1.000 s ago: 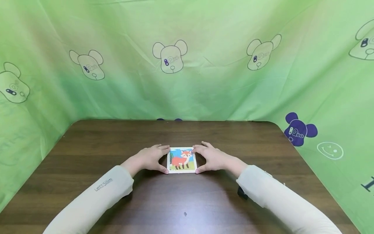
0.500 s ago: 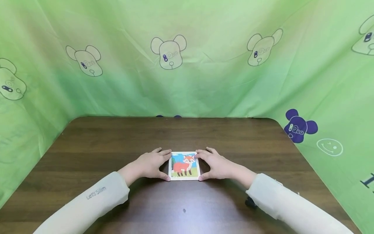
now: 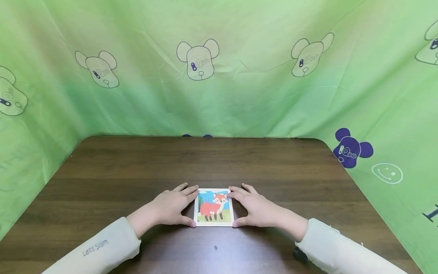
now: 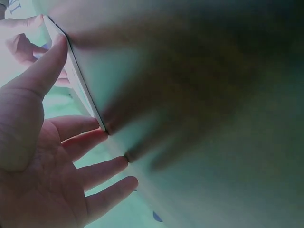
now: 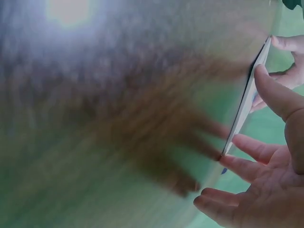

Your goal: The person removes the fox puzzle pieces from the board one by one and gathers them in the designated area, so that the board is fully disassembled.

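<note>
Counting what lies between the hands, we find one square picture board (image 3: pixel 213 224) flat on the brown table (image 3: pixel 137 160), midway between left and right and well short of the far edge. Inside its pale frame we see one red fox (image 3: pixel 210 209). Two hands flank it. The left hand (image 3: pixel 172 207) has its thumb at the near left corner and fingertips at the far left one; the right hand (image 3: pixel 258 209) mirrors this at the two right corners. Both are spread wide, fingers mostly straight, touching the board's sides rather than wrapped around it, with a gap between each palm and the frame. Two pale sleeves cover the forearms: the left sleeve (image 3: pixel 113 243) bears one line of lettering, and one dark object (image 3: pixel 299 254), too hidden for us to name, shows beneath the right sleeve (image 3: pixel 342 247). One small dark mark (image 3: pixel 215 248) sits on the table, nearer than the board. On the green curtain (image 3: pixel 239 114) we count five pale outlined animal heads (image 3: pixel 200 62), plus one purple head (image 3: pixel 349 152) and one winking smiley (image 3: pixel 387 173) at the right.
</note>
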A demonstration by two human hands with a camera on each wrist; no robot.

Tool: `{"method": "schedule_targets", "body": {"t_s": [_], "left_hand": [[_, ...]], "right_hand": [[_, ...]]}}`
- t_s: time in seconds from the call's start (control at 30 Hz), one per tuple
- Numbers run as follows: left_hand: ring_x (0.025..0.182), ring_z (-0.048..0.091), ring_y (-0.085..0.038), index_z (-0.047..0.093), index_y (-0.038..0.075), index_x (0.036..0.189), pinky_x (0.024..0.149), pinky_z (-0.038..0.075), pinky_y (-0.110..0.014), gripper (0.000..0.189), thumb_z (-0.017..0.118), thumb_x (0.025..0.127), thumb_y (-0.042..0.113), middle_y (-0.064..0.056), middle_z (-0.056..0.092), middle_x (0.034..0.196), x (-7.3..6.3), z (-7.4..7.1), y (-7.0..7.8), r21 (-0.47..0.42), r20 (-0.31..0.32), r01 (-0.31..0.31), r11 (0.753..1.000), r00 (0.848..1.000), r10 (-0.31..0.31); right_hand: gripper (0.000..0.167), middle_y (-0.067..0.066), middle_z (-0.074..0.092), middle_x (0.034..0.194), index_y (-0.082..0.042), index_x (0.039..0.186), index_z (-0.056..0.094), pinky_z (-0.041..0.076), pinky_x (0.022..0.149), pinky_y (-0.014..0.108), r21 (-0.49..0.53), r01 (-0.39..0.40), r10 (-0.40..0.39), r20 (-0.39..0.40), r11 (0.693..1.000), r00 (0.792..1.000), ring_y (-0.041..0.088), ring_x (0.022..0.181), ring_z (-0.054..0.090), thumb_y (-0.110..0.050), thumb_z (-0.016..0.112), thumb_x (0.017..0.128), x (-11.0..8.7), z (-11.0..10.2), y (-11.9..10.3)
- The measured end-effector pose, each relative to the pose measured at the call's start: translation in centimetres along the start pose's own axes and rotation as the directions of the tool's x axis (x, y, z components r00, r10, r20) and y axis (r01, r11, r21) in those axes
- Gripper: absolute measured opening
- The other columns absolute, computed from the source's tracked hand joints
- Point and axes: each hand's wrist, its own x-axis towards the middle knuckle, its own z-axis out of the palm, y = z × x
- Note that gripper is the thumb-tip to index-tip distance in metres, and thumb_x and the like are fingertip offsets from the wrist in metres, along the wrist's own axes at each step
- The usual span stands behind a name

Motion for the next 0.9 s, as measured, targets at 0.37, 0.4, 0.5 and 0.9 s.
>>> {"method": "schedule_targets", "body": {"t_s": [0.37,0.4,0.5,0.9], "left_hand": [[0.148,0.033,-0.037,0.04,0.009,0.153,0.099,0.049,-0.059,0.097,0.071,0.079,0.064,-0.005,0.035,0.161,-1.0,0.3,0.8,0.052,-0.005,0.002,0.999,1.0,-0.001],[0.148,0.034,-0.037,0.04,0.009,0.152,0.098,0.049,-0.059,0.097,0.071,0.079,0.064,-0.005,0.035,0.161,-1.0,0.3,0.9,0.056,-0.004,0.003,0.998,1.0,-0.003],[0.147,0.034,-0.037,0.039,0.008,0.153,0.098,0.049,-0.059,0.098,0.071,0.079,0.065,-0.005,0.035,0.162,-1.3,0.4,0.9,0.065,-0.004,0.007,0.998,1.0,-0.007],[0.147,0.036,-0.036,0.04,0.006,0.152,0.1,0.049,-0.058,0.096,0.071,0.081,0.062,-0.007,0.035,0.161,-1.7,0.2,0.8,0.011,-0.017,0.005,1.0,1.0,-0.004]], "right_hand": [[0.072,0.02,0.044,0.153,-0.004,0.138,0.054,0.033,0.109,0.068,-0.004,-0.011,0.011,0.011,1.0,1.0,0.06,0.14,0.027,-0.03,0.084,0.078,-0.6,-0.2,-1.2],[0.072,0.02,0.044,0.153,-0.004,0.138,0.054,0.033,0.109,0.068,-0.008,-0.01,0.01,0.012,1.0,1.0,0.059,0.14,0.028,-0.03,0.084,0.078,-0.6,-0.2,-1.2],[0.072,0.019,0.044,0.153,-0.004,0.138,0.054,0.033,0.109,0.068,-0.023,0.001,-0.001,0.018,1.0,1.0,0.059,0.139,0.029,-0.031,0.083,0.079,-0.6,-0.1,-1.2],[0.044,0.015,0.056,0.139,-0.008,0.127,0.063,0.043,0.105,0.058,-0.031,0.082,-0.082,0.007,0.996,0.997,0.044,0.13,0.047,-0.025,0.074,0.088,0.7,-1.1,-1.1]]}}
